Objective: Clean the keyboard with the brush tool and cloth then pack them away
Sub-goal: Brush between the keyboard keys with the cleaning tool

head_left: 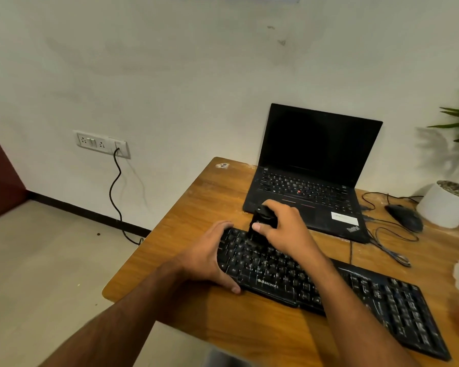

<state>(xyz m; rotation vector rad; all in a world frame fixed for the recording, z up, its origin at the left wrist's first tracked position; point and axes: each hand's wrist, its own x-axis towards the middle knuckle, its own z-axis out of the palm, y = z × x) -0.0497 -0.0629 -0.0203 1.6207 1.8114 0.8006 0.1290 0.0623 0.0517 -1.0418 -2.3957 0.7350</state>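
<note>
On the desk: black flat keyboard [316,282] lies on the wooden desk [196,207].
Left hand [210,258]: fingers curled round the keyboard's left end.
Right hand [284,229]: grips black brush [260,225] on the keys.
Behind: open laptop [313,168], white wall.

The wooden table [196,207] has open surface at nine to eleven o'clock of the keyboard [316,282] — a hand could pass there up to the table's far corner, where only a small sticker [222,165] lies. At twelve o'clock the open laptop [310,181] stands just beyond the keyboard, its upright screen blocking that way. At one to two o'clock, loose cables [387,239] and a mouse [404,218] clutter the strip, with a white plant pot [445,207] behind them. At six o'clock a bare band of table runs along the near edge — both forearms cross it.
</note>
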